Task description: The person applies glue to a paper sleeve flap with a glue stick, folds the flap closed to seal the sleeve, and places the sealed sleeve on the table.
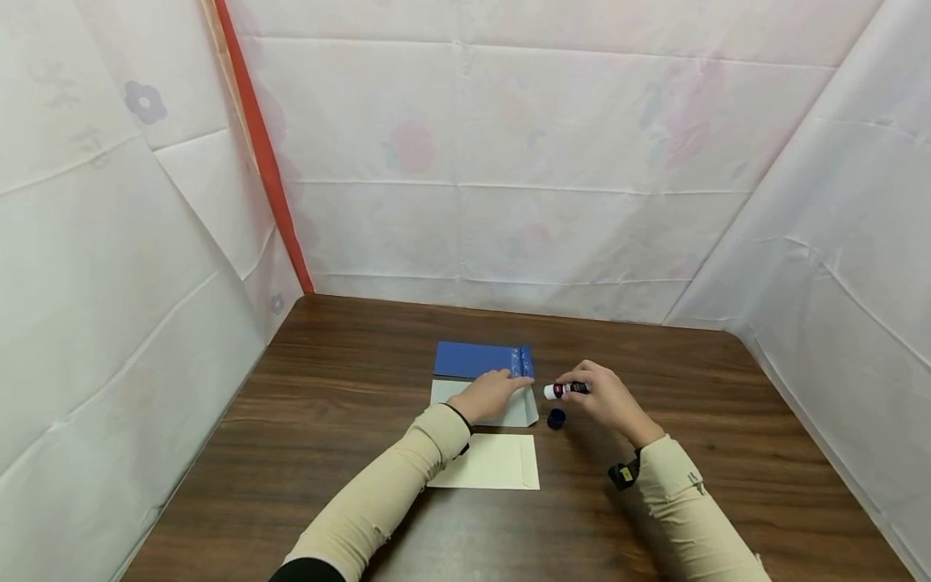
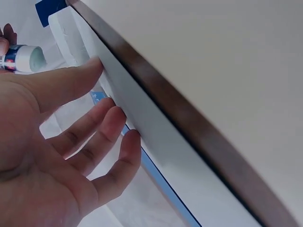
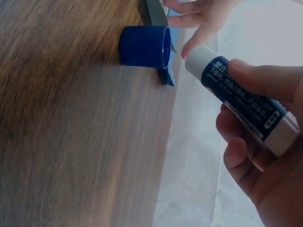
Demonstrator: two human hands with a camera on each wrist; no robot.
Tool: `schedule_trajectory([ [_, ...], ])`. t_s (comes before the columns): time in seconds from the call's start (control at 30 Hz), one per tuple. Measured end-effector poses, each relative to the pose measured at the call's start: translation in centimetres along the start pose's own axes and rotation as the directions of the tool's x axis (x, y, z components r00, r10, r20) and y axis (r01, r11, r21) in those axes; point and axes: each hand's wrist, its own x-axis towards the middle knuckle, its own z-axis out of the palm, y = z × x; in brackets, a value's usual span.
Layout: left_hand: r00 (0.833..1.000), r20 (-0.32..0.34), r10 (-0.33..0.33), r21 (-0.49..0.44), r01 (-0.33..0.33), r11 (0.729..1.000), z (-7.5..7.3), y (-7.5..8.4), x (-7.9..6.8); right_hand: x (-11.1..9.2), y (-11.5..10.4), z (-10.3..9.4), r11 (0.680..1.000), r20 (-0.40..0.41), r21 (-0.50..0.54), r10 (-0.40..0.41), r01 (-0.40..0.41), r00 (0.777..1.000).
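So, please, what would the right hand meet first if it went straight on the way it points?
Glue stick leading, the right hand would probably meet the grey envelope near the left hand; height is unclear.

Grips with the right hand (image 3: 277,177) a glue stick (image 3: 241,97), having white letters on its dark label. Turns its white end toward the left hand (image 3: 206,14), seen beside a grey paper (image 3: 155,13). Shows on the wooden bench (image 3: 71,142) a blue cap (image 3: 142,46), standing with its open mouth upward. Has behind it some blue paper (image 3: 166,79) and, farther, white cloth (image 3: 189,165).
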Motion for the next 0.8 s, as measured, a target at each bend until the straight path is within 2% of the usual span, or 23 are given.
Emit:
schedule_trajectory([
  [0.27,0.999,0.05,-0.02,-0.005,0.021,1.0,-0.42,0.19,-0.3,-0.01,0.19,0.02,1.0,-0.006,-0.008,0.004,-0.004,1.0],
  [0.8,1.0,0.02,0.004,-0.061,-0.003,0.998,-0.63,-0.2,-0.68,-0.18,0.72,0.06,1.0,0.006,-0.014,0.024,-0.024,1.0],
])
